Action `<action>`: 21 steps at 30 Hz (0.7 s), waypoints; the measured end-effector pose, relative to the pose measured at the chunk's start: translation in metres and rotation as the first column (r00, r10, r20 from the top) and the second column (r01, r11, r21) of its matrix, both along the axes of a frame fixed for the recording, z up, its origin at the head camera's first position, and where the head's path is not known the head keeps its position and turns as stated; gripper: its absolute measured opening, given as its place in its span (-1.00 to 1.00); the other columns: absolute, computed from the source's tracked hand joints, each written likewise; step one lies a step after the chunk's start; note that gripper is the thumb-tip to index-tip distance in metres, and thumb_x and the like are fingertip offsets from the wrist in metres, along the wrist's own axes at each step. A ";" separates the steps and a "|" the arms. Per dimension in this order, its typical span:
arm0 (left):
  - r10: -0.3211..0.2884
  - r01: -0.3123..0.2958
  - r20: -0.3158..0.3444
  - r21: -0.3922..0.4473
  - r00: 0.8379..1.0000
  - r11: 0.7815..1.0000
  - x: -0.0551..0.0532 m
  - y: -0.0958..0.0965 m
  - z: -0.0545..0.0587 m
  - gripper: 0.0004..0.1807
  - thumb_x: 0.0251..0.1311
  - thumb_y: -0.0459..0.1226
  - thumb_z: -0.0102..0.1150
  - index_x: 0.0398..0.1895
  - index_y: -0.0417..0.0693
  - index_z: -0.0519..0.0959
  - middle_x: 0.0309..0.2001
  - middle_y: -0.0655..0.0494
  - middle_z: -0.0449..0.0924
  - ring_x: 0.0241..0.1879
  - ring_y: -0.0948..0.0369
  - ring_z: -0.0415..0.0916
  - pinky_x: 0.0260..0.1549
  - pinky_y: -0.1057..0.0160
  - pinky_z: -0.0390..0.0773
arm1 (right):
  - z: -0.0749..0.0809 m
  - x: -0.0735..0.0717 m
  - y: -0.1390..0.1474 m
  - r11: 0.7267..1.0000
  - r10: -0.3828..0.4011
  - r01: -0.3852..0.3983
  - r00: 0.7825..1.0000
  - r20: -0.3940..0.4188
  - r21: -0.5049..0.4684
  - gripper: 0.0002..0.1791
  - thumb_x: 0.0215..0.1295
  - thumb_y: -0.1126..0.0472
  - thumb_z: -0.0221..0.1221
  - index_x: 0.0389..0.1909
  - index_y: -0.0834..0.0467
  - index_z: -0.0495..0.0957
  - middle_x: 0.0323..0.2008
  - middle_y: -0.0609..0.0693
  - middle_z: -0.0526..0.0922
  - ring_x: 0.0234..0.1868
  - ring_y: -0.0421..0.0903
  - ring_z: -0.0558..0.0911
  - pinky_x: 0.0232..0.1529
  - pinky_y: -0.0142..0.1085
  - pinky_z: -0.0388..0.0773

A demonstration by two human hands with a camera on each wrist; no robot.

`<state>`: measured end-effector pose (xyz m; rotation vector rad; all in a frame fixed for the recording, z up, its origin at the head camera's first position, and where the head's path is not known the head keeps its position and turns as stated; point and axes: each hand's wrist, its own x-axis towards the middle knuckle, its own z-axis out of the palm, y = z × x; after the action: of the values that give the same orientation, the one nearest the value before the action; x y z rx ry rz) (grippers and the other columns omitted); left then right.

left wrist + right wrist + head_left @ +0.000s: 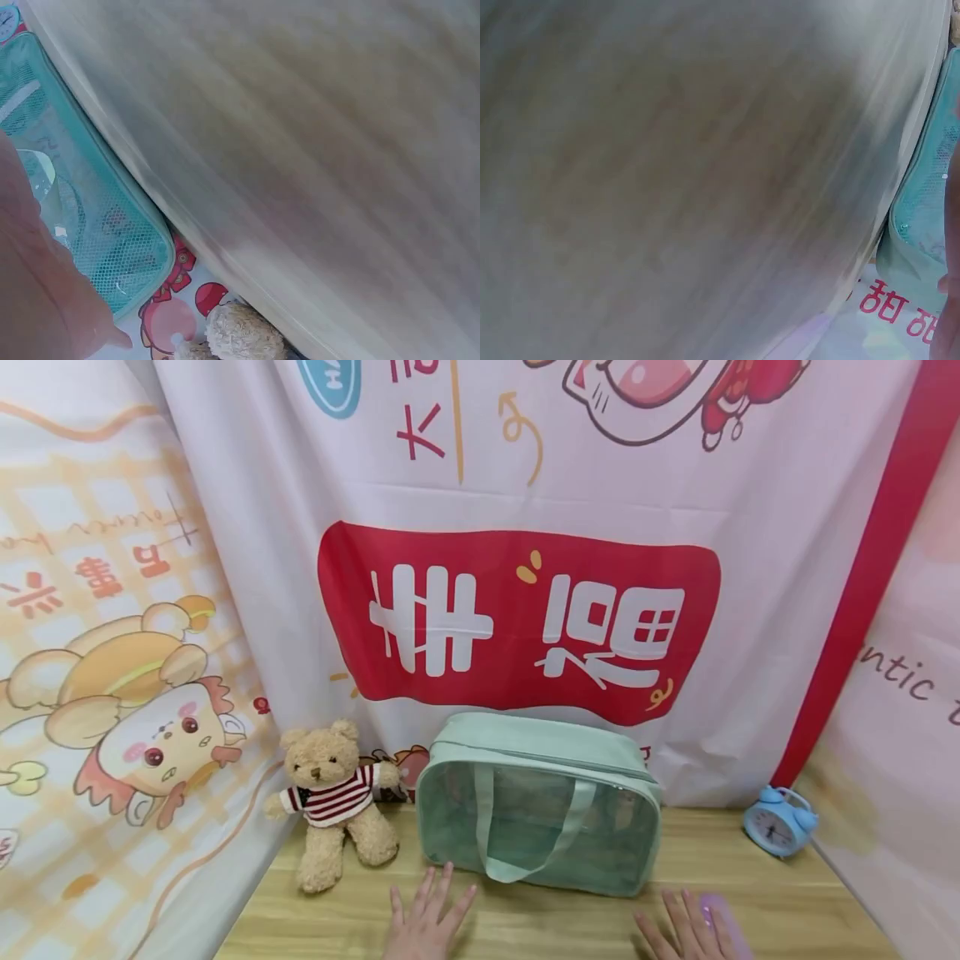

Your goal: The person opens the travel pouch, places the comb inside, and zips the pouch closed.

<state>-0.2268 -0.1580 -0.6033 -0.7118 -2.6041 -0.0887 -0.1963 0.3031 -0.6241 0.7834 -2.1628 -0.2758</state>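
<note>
A mint-green bag point(536, 810) with a see-through front and a strap handle point(486, 827) stands upright on the wooden table point(555, 931). My left hand point(429, 917) lies in front of the bag's lower left corner, fingers spread, holding nothing. To the right, my right hand point(686, 928) is also spread, near the bag's lower right corner. Beside its fingers, partly covered, lies a flat purple object point(723, 922) whose kind I cannot tell. In the left wrist view, the bag's mesh side point(112, 232) shows behind the left hand point(41, 277).
A teddy bear point(333, 802) in a striped sweater sits left of the bag against the curtain. A light-blue alarm clock point(780, 822) stands at the right rear. Printed cloth point(517, 618) walls the table at the back and both sides.
</note>
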 end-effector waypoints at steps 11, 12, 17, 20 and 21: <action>0.055 -0.167 0.211 0.562 0.976 0.810 -0.030 -0.032 0.088 -0.21 0.17 -0.07 0.57 0.45 -0.08 0.50 0.53 -0.06 0.37 0.47 -0.20 0.32 0.39 -0.45 0.19 | 0.107 0.000 -0.019 0.655 -0.019 0.380 0.873 0.488 -0.654 -0.42 0.35 0.02 0.43 0.23 0.29 0.57 0.13 0.31 0.66 0.05 0.26 0.68 0.02 0.09 0.63; 0.040 -0.143 0.175 0.630 0.984 0.763 -0.036 -0.032 0.101 -0.29 0.18 -0.17 0.58 0.39 -0.09 0.55 0.46 -0.06 0.45 0.43 -0.17 0.39 0.40 -0.37 0.27 | 0.117 -0.004 -0.020 0.592 -0.005 0.423 0.853 0.522 -0.687 -0.51 0.45 0.07 0.36 0.22 0.29 0.58 0.11 0.28 0.69 0.02 0.15 0.70 0.01 -0.06 0.66; 0.021 -0.064 0.063 0.838 0.998 0.542 -0.062 -0.021 0.153 -0.49 0.19 -0.41 0.54 0.23 -0.15 0.65 0.25 -0.10 0.59 0.22 -0.06 0.54 0.25 -0.12 0.50 | 0.134 -0.045 -0.010 0.440 0.177 0.505 0.762 0.623 -0.743 -0.59 0.59 0.21 0.18 0.27 0.42 0.56 0.09 0.34 0.71 -0.01 0.08 0.73 -0.16 -0.52 0.55; -0.019 -0.101 0.123 0.886 0.992 0.453 -0.076 -0.013 0.168 -0.51 0.24 -0.40 0.51 0.24 -0.18 0.65 0.22 -0.14 0.58 0.14 -0.07 0.54 0.13 -0.10 0.54 | 0.126 -0.064 -0.008 0.372 0.351 0.569 0.645 0.679 -0.733 -0.53 0.65 0.24 0.09 0.35 0.51 0.45 0.19 0.39 0.65 0.03 0.07 0.74 -0.09 -0.36 0.64; -0.033 -0.119 0.149 0.890 0.988 0.441 -0.079 -0.011 0.171 -0.52 0.25 -0.39 0.50 0.24 -0.19 0.66 0.19 -0.15 0.60 0.11 -0.07 0.55 0.09 -0.08 0.57 | 0.123 -0.068 -0.009 0.336 0.408 0.588 0.613 0.677 -0.735 -0.53 0.66 0.25 0.07 0.36 0.53 0.43 0.18 0.38 0.65 -0.01 0.03 0.75 -0.07 -0.29 0.67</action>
<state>-0.3057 -0.1687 -0.4328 -0.2062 -2.1770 -1.4595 -0.2643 0.2942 -0.5007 -0.0700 -2.5456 1.5685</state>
